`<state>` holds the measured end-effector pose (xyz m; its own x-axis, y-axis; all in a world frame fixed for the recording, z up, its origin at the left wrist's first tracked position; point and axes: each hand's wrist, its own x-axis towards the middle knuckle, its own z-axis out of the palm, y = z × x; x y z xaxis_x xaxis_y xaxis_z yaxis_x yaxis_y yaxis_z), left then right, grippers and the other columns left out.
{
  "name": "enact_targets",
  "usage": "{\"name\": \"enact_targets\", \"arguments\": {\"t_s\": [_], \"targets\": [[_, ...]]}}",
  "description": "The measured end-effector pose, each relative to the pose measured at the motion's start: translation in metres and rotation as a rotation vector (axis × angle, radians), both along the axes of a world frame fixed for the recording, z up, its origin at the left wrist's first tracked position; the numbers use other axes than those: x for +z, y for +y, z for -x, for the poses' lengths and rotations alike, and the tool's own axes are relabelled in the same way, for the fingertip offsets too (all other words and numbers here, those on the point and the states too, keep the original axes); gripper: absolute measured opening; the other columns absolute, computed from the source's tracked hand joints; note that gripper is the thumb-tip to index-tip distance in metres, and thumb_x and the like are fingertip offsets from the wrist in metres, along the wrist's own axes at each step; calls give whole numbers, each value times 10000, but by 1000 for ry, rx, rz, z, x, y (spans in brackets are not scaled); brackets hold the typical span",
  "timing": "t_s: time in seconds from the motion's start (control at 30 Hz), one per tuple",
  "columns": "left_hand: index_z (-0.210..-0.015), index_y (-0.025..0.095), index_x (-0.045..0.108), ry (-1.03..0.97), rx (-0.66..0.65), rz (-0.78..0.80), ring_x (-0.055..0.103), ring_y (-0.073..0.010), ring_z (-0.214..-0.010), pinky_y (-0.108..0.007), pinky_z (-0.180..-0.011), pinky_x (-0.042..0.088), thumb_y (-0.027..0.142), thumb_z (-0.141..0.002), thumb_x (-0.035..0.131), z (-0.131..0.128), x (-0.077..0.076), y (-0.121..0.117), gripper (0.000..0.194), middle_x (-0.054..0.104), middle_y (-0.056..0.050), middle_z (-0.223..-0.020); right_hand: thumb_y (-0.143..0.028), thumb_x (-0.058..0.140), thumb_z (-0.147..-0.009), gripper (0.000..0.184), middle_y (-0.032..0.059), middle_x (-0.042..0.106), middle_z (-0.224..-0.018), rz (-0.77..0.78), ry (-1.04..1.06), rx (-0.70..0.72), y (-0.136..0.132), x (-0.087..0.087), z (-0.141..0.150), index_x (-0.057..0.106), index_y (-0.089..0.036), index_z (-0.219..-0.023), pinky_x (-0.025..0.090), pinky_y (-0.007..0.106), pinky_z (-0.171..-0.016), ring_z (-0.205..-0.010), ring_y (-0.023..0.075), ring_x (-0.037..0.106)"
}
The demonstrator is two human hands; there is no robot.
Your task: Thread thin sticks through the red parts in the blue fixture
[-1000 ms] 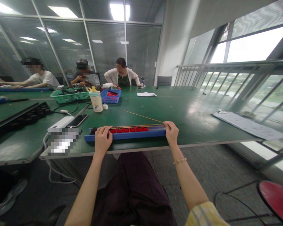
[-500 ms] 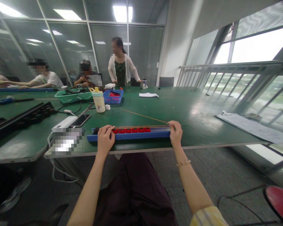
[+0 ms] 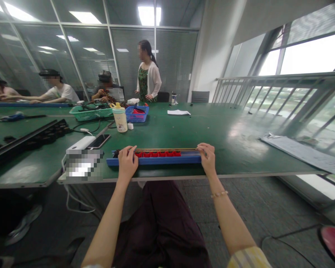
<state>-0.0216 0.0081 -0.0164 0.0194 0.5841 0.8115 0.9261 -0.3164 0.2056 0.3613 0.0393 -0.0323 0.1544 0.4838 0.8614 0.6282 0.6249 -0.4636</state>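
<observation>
A long blue trough lies along the table's near edge, with a row of several red pieces inside. Thin tan strands run lengthwise over them. My left hand is closed around the trough's left part, its index fingertip raised at the strands' left end; whether it also pinches them is unclear. A dark part shows left of this hand. At the trough's right end, my right hand pinches a strand between thumb and fingers.
Left of the trough lie a phone and a white power bank. Behind stand a cream cup, a blue basket and a green basket. A clipboard lies right. Co-workers are across the table.
The loose strand that slanted away from my right hand toward the back left now lies along the trough. A seated co-worker has stood up and turned.
</observation>
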Motion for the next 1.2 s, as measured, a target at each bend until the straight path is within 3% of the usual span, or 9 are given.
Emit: {"name": "enact_targets", "arguments": {"t_s": [0.93, 1.2], "targets": [[-1204, 172, 643, 35, 11, -1, 490, -287, -1108, -442, -989, 418, 208, -897, 448, 2, -3, 3, 365, 601, -124, -1184, -442, 513, -957, 315, 51, 698, -944, 28, -40, -10, 3, -1, 1, 705, -232, -822, 390, 395, -922, -975, 222, 592], [-1266, 223, 617, 52, -31, 18, 479, -276, -1126, -435, -1016, 399, 176, -881, 447, 1, -1, -1, 424, 604, -88, -1249, -444, 497, -960, 322, 63, 654, -1008, 68, -46, -43, 1, 0, 2, 741, -248, -882, 373, 406, -963, -1023, 224, 568]]}}
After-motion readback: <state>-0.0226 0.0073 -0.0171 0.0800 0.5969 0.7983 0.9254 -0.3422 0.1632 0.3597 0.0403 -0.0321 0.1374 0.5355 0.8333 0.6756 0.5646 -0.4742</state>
